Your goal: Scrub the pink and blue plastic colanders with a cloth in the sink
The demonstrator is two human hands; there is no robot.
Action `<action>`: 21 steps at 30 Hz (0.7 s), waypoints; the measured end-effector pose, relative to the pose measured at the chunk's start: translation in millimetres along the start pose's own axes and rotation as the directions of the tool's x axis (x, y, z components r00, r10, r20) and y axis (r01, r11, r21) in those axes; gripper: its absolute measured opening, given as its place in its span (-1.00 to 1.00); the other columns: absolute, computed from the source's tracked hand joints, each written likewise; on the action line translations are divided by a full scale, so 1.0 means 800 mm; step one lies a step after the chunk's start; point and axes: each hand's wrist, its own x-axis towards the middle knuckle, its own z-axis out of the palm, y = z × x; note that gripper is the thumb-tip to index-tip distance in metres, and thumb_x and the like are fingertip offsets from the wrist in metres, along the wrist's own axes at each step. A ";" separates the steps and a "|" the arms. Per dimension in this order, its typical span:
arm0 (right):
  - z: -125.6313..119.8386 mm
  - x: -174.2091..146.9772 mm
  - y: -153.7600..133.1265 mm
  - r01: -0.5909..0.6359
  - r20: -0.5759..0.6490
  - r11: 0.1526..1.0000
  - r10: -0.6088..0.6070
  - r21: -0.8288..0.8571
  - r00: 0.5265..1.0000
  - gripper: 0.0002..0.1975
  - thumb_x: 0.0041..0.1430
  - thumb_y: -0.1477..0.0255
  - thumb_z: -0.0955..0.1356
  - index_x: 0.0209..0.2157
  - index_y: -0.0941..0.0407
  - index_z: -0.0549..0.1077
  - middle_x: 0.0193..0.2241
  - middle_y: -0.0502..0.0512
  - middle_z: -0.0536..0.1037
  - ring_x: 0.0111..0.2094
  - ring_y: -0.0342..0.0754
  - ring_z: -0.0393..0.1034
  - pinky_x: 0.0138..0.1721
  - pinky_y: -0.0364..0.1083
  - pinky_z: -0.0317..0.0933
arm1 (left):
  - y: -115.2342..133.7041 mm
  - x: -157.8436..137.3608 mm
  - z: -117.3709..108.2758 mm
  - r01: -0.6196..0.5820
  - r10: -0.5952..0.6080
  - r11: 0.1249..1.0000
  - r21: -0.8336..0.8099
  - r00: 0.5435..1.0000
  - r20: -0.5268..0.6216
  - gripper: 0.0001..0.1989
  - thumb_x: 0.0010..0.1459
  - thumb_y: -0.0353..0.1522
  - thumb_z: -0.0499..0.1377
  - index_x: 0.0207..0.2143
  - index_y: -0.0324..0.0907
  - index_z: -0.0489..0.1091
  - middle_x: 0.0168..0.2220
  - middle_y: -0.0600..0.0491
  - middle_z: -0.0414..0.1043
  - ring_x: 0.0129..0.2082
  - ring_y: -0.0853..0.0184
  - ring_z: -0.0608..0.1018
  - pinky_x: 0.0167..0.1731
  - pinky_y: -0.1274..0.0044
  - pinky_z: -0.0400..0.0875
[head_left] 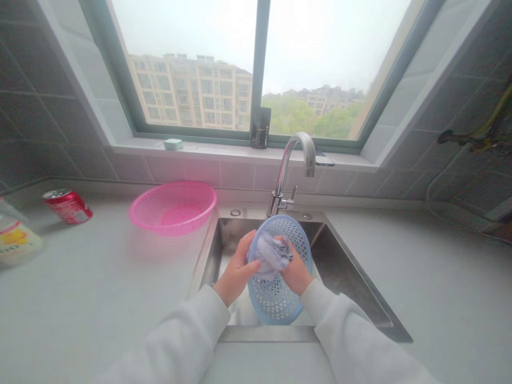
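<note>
A light-blue plastic colander [280, 306] is tilted on its side over the steel sink [352, 277], its open face towards me. My left hand [239, 266] is closed on its left rim, the thumb over the edge by the cloth. Inside the colander is a bunched pale cloth [269, 256] with a dark-patterned part at its right. My right hand [295, 269] reaches over the colander and is closed on the cloth's right side; some fingertips are hidden behind the cloth.
A chrome faucet [285, 168] rises behind the sink. On the counter to the left are a pink basket [172, 226], a red can [69, 206] and a partly visible bottle [18, 242]. A soap-like green block [173, 144] and a dark box [261, 128] sit on the windowsill.
</note>
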 end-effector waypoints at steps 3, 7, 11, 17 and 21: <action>0.001 -0.004 0.006 0.010 0.218 0.991 0.019 -0.131 0.976 -0.66 -0.06 0.31 0.54 -0.21 0.04 0.51 -0.22 0.07 0.63 -0.14 0.09 0.52 0.06 0.08 0.38 | 0.003 -0.002 -0.001 0.029 -0.029 0.996 -0.079 1.000 -0.004 -0.29 0.04 -0.14 0.41 0.25 -0.02 0.38 0.32 -0.06 0.32 0.38 -0.12 0.27 0.36 0.12 0.12; -0.003 -0.004 0.014 0.116 0.403 0.961 -0.006 -0.250 0.915 -0.71 -0.04 0.42 0.49 -0.21 0.05 0.53 -0.20 0.10 0.64 -0.11 0.11 0.52 0.12 0.15 0.33 | 0.004 -0.001 -0.003 0.052 -0.050 0.992 -0.116 0.999 0.013 -0.24 0.06 -0.17 0.39 0.31 0.04 0.30 0.37 -0.03 0.26 0.36 -0.08 0.31 0.34 0.14 0.16; -0.004 -0.001 0.015 0.039 0.307 0.984 0.016 -0.171 0.952 -0.74 -0.01 0.35 0.51 -0.23 0.04 0.50 -0.24 0.07 0.62 -0.16 0.08 0.51 0.08 0.11 0.35 | 0.004 0.001 -0.005 0.054 -0.052 0.994 -0.092 0.998 0.025 -0.22 0.02 -0.17 0.41 0.30 0.04 0.31 0.39 -0.04 0.22 0.36 -0.10 0.30 0.35 0.13 0.13; -0.013 0.013 0.031 -0.014 -0.062 0.989 0.023 0.148 0.998 -0.49 -0.03 0.18 0.55 -0.03 -0.03 0.45 -0.09 0.07 0.62 -0.04 0.12 0.52 0.06 0.10 0.40 | 0.007 0.004 -0.010 -0.007 0.006 0.998 0.063 1.000 0.015 -0.39 -0.05 -0.21 0.41 0.11 -0.04 0.53 0.41 -0.05 0.17 0.44 -0.17 0.12 0.40 0.14 -0.01; -0.019 0.020 0.039 0.014 -0.090 0.988 0.000 0.153 0.996 -0.41 0.08 0.06 0.46 0.13 -0.14 0.34 0.04 0.02 0.58 0.05 0.13 0.51 0.04 0.16 0.44 | 0.004 0.006 -0.007 0.056 -0.056 0.998 0.014 0.998 0.017 -0.39 0.02 -0.28 0.33 0.18 -0.01 0.49 0.39 -0.02 0.23 0.46 -0.10 0.10 0.42 0.15 -0.06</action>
